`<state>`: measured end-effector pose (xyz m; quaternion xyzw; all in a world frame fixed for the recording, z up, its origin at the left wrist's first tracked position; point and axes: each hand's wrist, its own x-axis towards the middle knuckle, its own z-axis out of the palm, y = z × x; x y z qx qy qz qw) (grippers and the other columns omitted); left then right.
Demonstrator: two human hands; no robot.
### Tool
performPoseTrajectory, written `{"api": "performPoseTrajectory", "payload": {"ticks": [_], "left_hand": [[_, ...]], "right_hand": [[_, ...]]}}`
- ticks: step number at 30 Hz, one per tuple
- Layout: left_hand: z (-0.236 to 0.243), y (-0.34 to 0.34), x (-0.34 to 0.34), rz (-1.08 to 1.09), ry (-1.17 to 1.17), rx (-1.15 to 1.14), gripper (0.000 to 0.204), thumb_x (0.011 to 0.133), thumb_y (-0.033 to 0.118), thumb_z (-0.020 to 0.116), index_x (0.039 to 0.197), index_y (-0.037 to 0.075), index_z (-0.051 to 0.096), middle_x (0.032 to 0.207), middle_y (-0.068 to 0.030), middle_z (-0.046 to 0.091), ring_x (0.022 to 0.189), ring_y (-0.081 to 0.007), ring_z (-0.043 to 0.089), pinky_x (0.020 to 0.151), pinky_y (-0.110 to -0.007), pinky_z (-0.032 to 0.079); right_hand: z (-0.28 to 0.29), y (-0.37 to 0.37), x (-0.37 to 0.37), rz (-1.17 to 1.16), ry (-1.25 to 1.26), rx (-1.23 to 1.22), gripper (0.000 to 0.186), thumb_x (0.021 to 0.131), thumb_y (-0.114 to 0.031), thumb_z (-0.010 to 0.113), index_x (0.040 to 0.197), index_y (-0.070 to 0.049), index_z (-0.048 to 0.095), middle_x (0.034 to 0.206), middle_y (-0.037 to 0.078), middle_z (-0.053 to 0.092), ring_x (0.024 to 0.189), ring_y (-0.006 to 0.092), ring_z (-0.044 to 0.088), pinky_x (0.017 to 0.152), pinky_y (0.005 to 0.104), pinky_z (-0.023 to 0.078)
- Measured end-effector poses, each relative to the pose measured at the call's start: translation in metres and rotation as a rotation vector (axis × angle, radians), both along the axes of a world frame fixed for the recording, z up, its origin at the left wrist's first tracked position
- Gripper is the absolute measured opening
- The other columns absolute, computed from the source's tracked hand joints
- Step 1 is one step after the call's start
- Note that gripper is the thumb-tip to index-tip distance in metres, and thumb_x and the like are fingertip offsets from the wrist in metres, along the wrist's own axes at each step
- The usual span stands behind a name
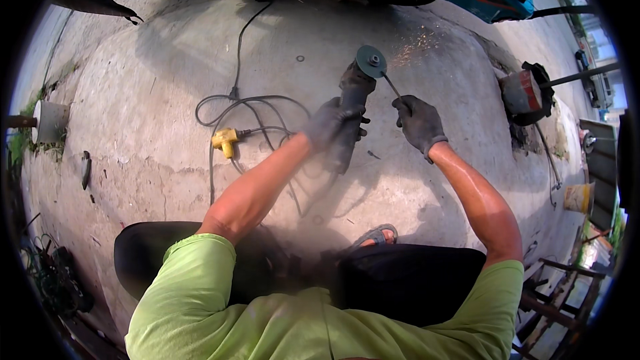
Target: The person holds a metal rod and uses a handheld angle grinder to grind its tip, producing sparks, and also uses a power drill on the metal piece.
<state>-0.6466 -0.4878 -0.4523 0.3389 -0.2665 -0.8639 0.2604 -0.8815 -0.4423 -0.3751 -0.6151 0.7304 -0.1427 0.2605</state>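
One dark-gloved left hand (325,124) is curled tightly round a black-bodied angle grinder (357,89); the right hand (421,123), gloved alike, clasps a thin metal rod (392,86) meeting the round green disc (367,58) at five o'clock, orange sparks (415,47) spraying toward two.

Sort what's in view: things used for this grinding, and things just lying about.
In use:
grinder, in left hand
green disc
thin rod, in right hand
yellow connector, black cord (probably power)

Lying about:
small ring
dark scrap
yellow bucket
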Motion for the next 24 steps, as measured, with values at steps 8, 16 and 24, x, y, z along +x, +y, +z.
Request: {"api": "performPoseTrajectory", "payload": {"ticks": [8,16,24], "left_hand": [[0.004,0.003,-0.001,0.032,-0.002,0.021,0.053,0.100,0.020,0.073,0.136,0.000,0.041,0.114,-0.0247,0.069,0.080,-0.0309,0.075,0.067,-0.041,0.066],[0.004,0.005,-0.005,0.076,0.023,0.066,0.056,0.094,0.018,0.081,0.132,0.000,0.045,0.105,-0.0203,0.070,0.077,-0.0309,0.075,0.063,-0.041,0.064],[0.008,0.005,-0.004,0.072,-0.031,0.065,0.057,0.092,0.020,0.083,0.130,0.001,0.045,0.105,-0.0199,0.070,0.078,-0.0298,0.075,0.064,-0.040,0.065]], "right_hand": [[-0.003,-0.001,0.003,-0.050,-0.060,0.058,0.031,0.105,-0.027,0.050,0.113,-0.007,0.072,0.091,0.012,0.075,0.079,0.0257,0.073,0.077,0.0397,0.056],[-0.010,-0.003,0.001,0.048,0.069,-0.006,0.027,0.104,-0.025,0.051,0.113,-0.008,0.071,0.094,0.013,0.076,0.085,0.0305,0.074,0.079,0.0419,0.057],[-0.008,-0.006,0.006,0.011,0.061,0.040,0.027,0.104,-0.027,0.051,0.111,-0.009,0.071,0.093,0.013,0.076,0.086,0.0313,0.074,0.079,0.0431,0.057]]}}
